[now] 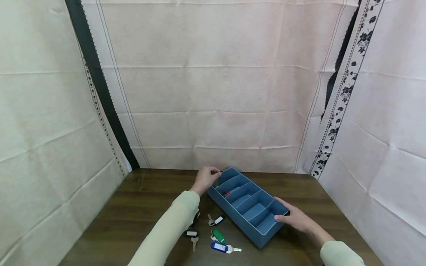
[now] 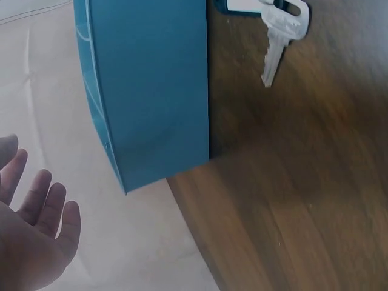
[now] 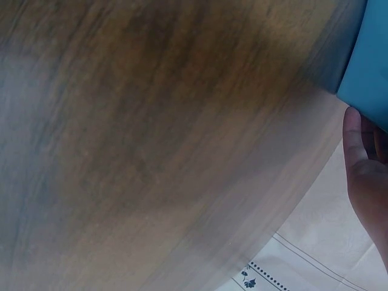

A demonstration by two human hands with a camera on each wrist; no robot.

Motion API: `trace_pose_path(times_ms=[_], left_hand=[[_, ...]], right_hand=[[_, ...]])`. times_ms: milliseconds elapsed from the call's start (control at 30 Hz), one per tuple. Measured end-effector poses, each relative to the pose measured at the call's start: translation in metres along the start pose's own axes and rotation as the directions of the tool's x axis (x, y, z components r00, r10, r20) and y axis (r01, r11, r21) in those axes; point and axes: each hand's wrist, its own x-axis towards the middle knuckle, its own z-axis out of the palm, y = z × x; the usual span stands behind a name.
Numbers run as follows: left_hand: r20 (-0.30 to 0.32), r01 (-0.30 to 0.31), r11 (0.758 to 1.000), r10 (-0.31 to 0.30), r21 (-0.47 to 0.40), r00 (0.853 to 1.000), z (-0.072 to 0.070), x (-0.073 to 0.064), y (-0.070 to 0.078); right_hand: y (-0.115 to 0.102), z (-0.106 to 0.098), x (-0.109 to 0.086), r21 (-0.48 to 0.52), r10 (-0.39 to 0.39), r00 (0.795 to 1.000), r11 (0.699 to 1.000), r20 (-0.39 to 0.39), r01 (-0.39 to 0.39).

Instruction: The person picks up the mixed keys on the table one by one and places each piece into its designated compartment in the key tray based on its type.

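Observation:
A blue compartment tray (image 1: 244, 218) lies at a slant on the wooden table. Over its far left corner hovers my left hand (image 1: 205, 179); the left wrist view shows its fingers (image 2: 51, 209) loosely bent, with a gap to the tray and nothing held. At the tray's other end my right hand (image 1: 296, 220) grips the corner, thumb over the rim and fingers along the outer side. Something green (image 1: 216, 183) sits in the compartment under my left hand, and a small red item (image 1: 226, 194) in the one beside it.
Left of the tray lie tagged keys: a black-tagged key (image 1: 217, 220), another black-tagged key (image 1: 192, 234), a green tag (image 1: 217, 236) and a blue-tagged key (image 1: 219, 246). My left sleeve (image 1: 169, 225) partly covers another dark tag. Pale cloth (image 1: 226, 92) hangs around the table (image 1: 133, 218).

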Motion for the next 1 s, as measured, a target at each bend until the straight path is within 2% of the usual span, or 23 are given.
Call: trace_pose_path(times_ms=[233, 500, 833, 1000], left_hand=[[0.013, -0.013, 1.000, 0.013, -0.005, 1.000, -0.013, -0.004, -0.002], [0.034, -0.047, 0.999, 0.047, 0.005, 0.998, -0.021, -0.015, -0.005], [0.060, -0.043, 0.999, 0.042, 0.002, 0.997, -0.027, -0.027, -0.016], [0.072, -0.015, 1.000, 0.016, -0.010, 0.997, -0.033, -0.034, -0.018]], right_hand=[[-0.003, 0.001, -0.001, 0.002, -0.011, 1.000, 1.000, -0.005, 0.011], [-0.005, 0.000, -0.003, 0.006, -0.003, 1.000, 1.000, 0.001, 0.003], [-0.003, 0.002, -0.003, 0.013, 0.015, 1.000, 1.000, 0.008, -0.015], [-0.005, 0.001, -0.002, 0.017, 0.008, 1.000, 1.000, 0.005, -0.008]])
